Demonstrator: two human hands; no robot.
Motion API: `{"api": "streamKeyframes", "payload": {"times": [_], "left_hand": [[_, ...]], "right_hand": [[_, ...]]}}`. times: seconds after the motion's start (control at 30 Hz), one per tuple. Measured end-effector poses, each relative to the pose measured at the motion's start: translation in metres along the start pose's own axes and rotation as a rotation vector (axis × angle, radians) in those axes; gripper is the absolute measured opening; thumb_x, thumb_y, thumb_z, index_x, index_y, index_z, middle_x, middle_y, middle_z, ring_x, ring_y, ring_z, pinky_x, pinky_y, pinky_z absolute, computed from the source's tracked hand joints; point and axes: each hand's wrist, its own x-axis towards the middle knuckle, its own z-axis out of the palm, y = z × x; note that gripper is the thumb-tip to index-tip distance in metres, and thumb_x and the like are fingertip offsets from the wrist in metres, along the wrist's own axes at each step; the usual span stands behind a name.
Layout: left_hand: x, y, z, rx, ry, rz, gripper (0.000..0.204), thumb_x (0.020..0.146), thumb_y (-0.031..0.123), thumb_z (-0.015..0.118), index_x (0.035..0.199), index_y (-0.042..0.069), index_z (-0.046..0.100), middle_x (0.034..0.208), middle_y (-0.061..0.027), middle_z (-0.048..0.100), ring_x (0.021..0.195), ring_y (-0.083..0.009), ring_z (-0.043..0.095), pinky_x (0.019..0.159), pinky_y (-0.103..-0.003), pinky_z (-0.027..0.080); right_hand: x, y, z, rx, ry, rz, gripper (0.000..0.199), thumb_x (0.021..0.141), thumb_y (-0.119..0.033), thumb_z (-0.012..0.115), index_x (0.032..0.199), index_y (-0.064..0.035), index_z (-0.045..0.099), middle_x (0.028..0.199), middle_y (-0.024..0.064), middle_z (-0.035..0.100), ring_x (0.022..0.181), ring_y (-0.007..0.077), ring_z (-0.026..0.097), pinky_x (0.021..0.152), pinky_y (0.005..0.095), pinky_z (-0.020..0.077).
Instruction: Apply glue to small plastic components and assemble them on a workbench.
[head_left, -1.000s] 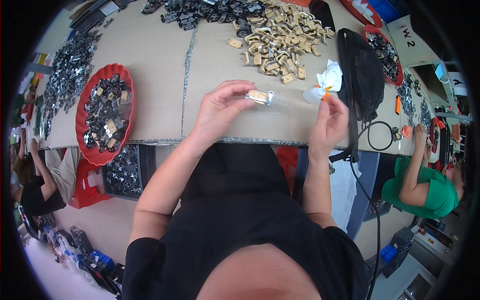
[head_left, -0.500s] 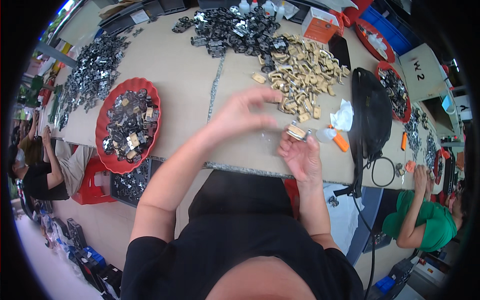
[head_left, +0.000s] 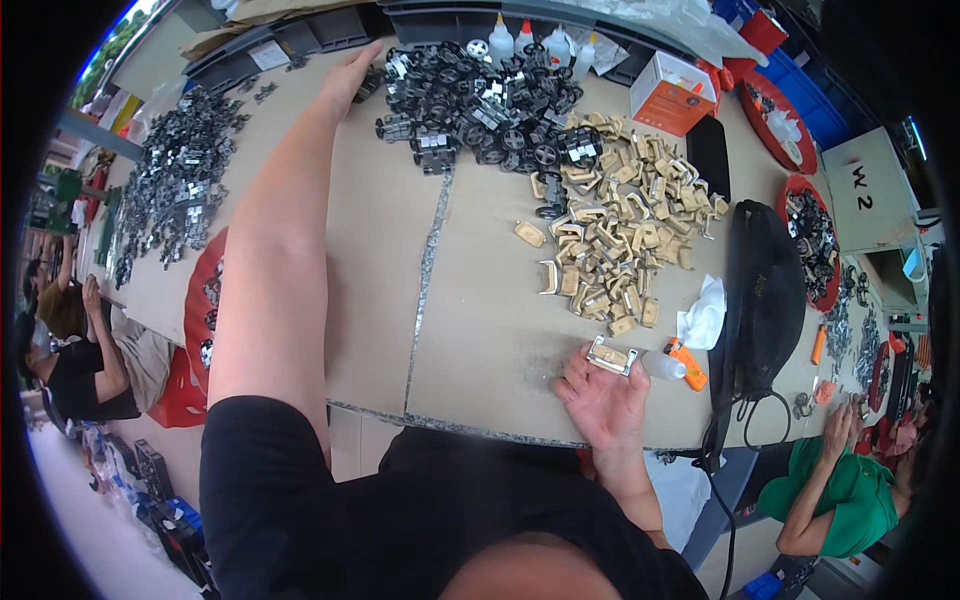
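The left hand (head_left: 350,78) has swung toward the bench's (head_left: 380,280) far edge, its grip unclear; near the front edge, the right hand (head_left: 607,412) pinches a tan block (head_left: 611,357), best held steady.

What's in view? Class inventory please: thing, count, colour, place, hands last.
Table: one, beige, centre.
Wheeled parts: many, black, far centre.
Framed blocks: many, tan, right of centre.
Held block: one, tan, in right hand.
Small pieces: many, grey, left.
Trays: at least three, red, both sides.
Bottles: four, whitish, far edge; one beside right hand.
Orange piece: one, orange, by that bottle.
Bag: one, black, right.
Tissue: one, white, by bag.
Box: one, orange-white, far right.
Slab: one, black, beside box.
Co-workers: at least two, green and black clothes, sides.
Clutter: uncountable, mixed, around edges.
Left hand: one, bare, left of wheeled parts.
Right hand: one, bare, near edge.
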Motion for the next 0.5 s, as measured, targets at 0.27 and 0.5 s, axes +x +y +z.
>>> {"api": "streamKeyframes", "payload": {"times": [0.27,0.5], "left_hand": [[-0.055,0.0,0.041,-0.169,-0.172,0.089,0.039,0.071,0.032,0.072,0.103,0.01,0.067,0.095,-0.0035,0.065,0.081,-0.0112,0.058,0.074,-0.024,0.045],[-0.16,0.015,0.053,-0.011,-0.093,0.184,0.031,0.072,0.027,0.067,0.097,0.009,0.068,0.09,-0.0081,0.067,0.077,-0.0131,0.062,0.069,-0.024,0.047]], "right_hand": [[-0.001,0.0,-0.014,0.027,-0.115,0.046,0.046,0.08,-0.045,0.055,0.106,-0.0072,0.057,0.098,0.0051,0.057,0.08,0.0164,0.048,0.069,0.0313,0.037],[0.004,0.0,-0.009,-0.045,-0.162,-0.006,0.052,0.082,-0.045,0.052,0.105,0.0003,0.052,0.091,0.0084,0.052,0.075,0.0163,0.042,0.066,0.0298,0.0359]]}}
